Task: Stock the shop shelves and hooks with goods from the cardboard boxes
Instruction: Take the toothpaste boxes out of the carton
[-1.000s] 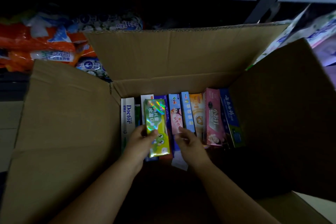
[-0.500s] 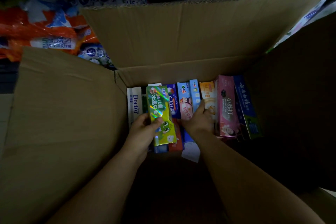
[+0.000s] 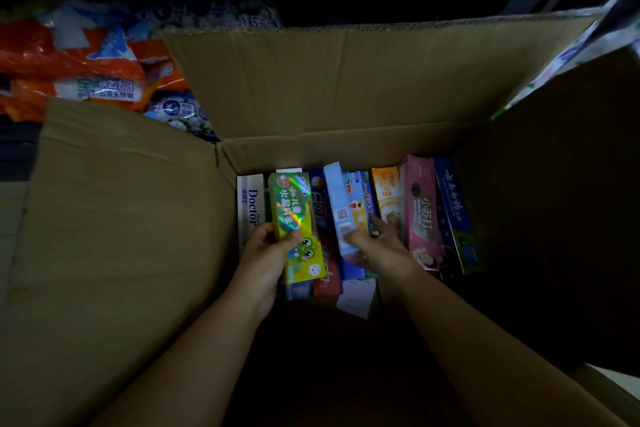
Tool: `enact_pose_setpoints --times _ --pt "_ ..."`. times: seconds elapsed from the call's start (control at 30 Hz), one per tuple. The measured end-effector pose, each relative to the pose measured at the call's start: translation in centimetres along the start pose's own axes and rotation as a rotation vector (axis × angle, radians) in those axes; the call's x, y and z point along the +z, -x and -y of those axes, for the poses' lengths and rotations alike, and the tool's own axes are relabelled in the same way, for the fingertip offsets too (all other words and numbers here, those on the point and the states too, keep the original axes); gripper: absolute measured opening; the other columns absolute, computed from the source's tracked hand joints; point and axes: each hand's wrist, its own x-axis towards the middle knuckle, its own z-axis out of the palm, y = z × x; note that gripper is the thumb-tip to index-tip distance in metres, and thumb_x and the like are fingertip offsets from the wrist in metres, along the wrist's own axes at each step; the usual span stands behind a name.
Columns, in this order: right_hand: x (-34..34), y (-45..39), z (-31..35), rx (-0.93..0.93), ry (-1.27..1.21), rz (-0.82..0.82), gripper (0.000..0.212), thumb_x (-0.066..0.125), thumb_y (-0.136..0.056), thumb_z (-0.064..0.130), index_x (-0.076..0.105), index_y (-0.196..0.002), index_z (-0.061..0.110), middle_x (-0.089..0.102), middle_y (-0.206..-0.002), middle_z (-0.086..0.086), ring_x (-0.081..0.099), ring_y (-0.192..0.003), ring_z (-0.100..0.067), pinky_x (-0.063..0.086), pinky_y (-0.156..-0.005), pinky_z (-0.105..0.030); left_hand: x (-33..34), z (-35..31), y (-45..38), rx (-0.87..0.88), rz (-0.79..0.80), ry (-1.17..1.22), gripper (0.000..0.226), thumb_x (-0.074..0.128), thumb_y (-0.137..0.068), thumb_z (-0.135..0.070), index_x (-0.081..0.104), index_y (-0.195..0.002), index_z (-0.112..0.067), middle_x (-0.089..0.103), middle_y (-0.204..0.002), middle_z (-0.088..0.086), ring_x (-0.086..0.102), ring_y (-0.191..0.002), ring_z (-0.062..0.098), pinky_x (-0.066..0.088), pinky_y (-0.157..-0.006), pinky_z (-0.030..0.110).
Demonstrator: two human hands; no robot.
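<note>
Down inside the open cardboard box point(image 3: 114, 218), both of the person's hands are busy among a row of toothpaste cartons stood along the box's far wall. The left hand point(image 3: 265, 255) is wrapped around a green holographic carton point(image 3: 296, 224), thumb across its shiny face and the other fingers behind it; that carton sits raised and a little tilted above the rest of the row. Just to the left of it, against the box's left wall, stands a white carton printed "Doctor" point(image 3: 251, 208).

The right hand point(image 3: 377, 246) grips a light blue carton point(image 3: 341, 208), thumb pressed on its front near the lower end, the fingers curled round its right side and lying against the cartoon-printed carton point(image 3: 358, 204) next to it. The blue one stands slightly proud of its neighbours. Between the two held cartons a dark blue and red carton point(image 3: 322, 218) shows. Further toward the box's right wall come an orange carton point(image 3: 388, 194), a pink carton point(image 3: 420, 215) and a deep blue carton point(image 3: 455, 215), all leaning together. A scrap of white paper point(image 3: 356, 296) lies on the box floor just nearer than the row.

Beyond the box's left flap, on a dim lower shelf, lie orange and white plastic packs point(image 3: 76, 69). The box's right side is in deep shadow, and I cannot make out anything there.
</note>
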Motion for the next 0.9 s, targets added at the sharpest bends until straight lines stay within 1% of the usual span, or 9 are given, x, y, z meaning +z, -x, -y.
enact_pose_setpoints --times 0.13,0.23,0.3,0.4,0.5,0.6,0.67,0.73,0.9 --pt "-1.0 2.9 0.1 -0.100 0.076 0.059 0.074 0.068 -0.085 0.012 0.029 -0.147 0.022 0.058 -0.125 -0.002 0.063 -0.095 -0.010 0.053 -0.065 -0.018 0.7 -0.4 0.7 -0.008 0.018 0.064 0.019 0.063 -0.085 -0.002 0.056 -0.095 -0.017 0.068 -0.101 0.017 0.067 -0.085 0.031 0.054 -0.081 0.049" --pt "-0.3 4.9 -0.3 -0.226 0.048 0.107 0.077 0.071 -0.081 0.002 0.031 -0.144 0.020 0.059 -0.125 -0.001 0.063 -0.104 -0.009 0.057 -0.077 -0.022 1.4 -0.7 1.6 -0.007 0.083 0.087 0.020 0.059 -0.086 0.000 0.056 -0.101 -0.013 0.069 -0.097 0.017 0.067 -0.080 0.029 0.056 -0.075 0.046" --pt "0.7 6.0 -0.6 -0.309 0.049 0.098 0.081 0.075 -0.075 -0.003 0.032 -0.137 0.025 0.059 -0.120 0.004 0.063 -0.105 -0.008 0.057 -0.083 -0.026 1.5 -1.1 2.2 -0.017 0.149 0.108 0.024 0.060 -0.087 -0.010 0.056 -0.110 -0.013 0.071 -0.093 0.011 0.069 -0.080 0.026 0.055 -0.069 0.040" --pt "1.9 7.0 -0.8 -0.446 0.178 0.022 0.092 0.087 -0.063 0.011 0.033 -0.135 0.031 0.050 -0.124 0.018 0.052 -0.119 -0.004 0.053 -0.094 -0.032 1.3 -1.6 2.8 0.003 0.236 0.042 0.048 0.069 -0.071 -0.038 0.053 -0.113 -0.019 0.071 -0.102 0.008 0.070 -0.093 0.025 0.056 -0.077 0.043" --pt "2.3 7.5 -1.1 -0.498 0.286 -0.051 0.106 0.090 -0.060 0.024 0.025 -0.144 0.032 0.038 -0.126 0.026 0.039 -0.120 0.006 0.040 -0.098 -0.017 1.4 -1.8 3.3 0.086 0.227 -0.039 0.052 0.076 -0.066 -0.019 0.052 -0.113 -0.016 0.071 -0.101 0.005 0.070 -0.088 0.021 0.058 -0.072 0.037" --pt "2.0 8.1 -0.9 -0.515 0.330 -0.039 0.070 0.075 -0.080 0.031 0.036 -0.138 0.029 0.047 -0.128 0.009 0.047 -0.120 -0.002 0.044 -0.096 -0.020 1.8 -1.8 3.5 0.084 0.202 -0.019 0.055 0.076 -0.066 -0.008 0.055 -0.117 -0.013 0.072 -0.102 0.009 0.070 -0.087 0.025 0.056 -0.069 0.037" --pt "1.4 8.6 -0.3 -0.387 0.084 0.038 0.037 0.060 -0.092 0.029 0.046 -0.126 0.028 0.061 -0.117 0.003 0.065 -0.105 -0.006 0.055 -0.076 -0.020 1.8 -2.1 3.4 0.067 0.191 0.022 0.048 0.074 -0.070 -0.008 0.056 -0.115 -0.016 0.071 -0.104 0.012 0.069 -0.091 0.028 0.055 -0.077 0.042" --pt "0.7 8.5 0.3 -0.216 -0.245 0.086 0.028 0.056 -0.094 0.023 0.054 -0.121 0.019 0.067 -0.109 -0.006 0.072 -0.085 -0.009 0.056 -0.059 -0.022 1.8 -2.6 3.6 0.042 0.213 0.048 0.050 0.074 -0.067 -0.013 0.056 -0.114 -0.018 0.071 -0.105 0.013 0.068 -0.095 0.029 0.054 -0.084 0.047" --pt "0.2 8.3 2.3 -0.202 -0.389 0.053 0.025 0.060 -0.089 0.008 0.061 -0.114 0.009 0.073 -0.104 -0.010 0.070 -0.096 -0.025 0.056 -0.084 -0.040 2.4 -4.2 4.5 0.033 0.224 0.075 0.037 0.069 -0.076 -0.012 0.057 -0.110 -0.022 0.071 -0.102 0.012 0.068 -0.094 0.027 0.053 -0.085 0.046"
